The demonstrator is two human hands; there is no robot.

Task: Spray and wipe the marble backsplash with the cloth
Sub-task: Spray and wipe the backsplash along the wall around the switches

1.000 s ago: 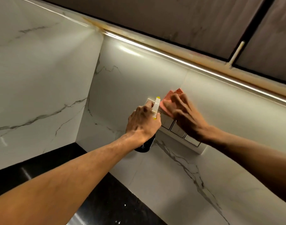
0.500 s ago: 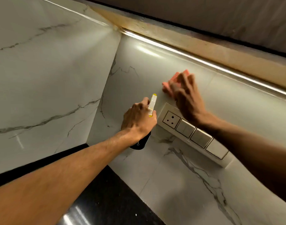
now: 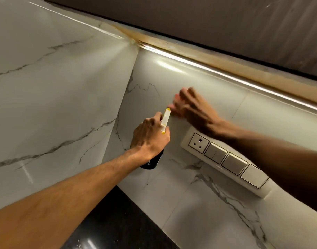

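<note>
Left grip (image 3: 150, 139) curled round spray bottle (image 3: 165, 119), axis near upright, nozzle toward backsplash (image 3: 172, 194), right grip (image 3: 194, 109) flat on cloth (image 3: 174, 103)

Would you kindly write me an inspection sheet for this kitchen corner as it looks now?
Surface: marble backsplash, grey-veined, glossy; no dirt discernible.
Job's things: spray bottle, white-and-yellow head, held close to the wall; pink cloth, blurred, mostly hidden under the right hand.
Clutter: nothing seen.
Grippers: left hand grips the spray bottle; right hand presses the cloth on the marble, above the switch plate.
Cables: nothing seen.
Surroundings: switch plate with one socket; black countertop below; light strip and dark cabinet above.
</note>
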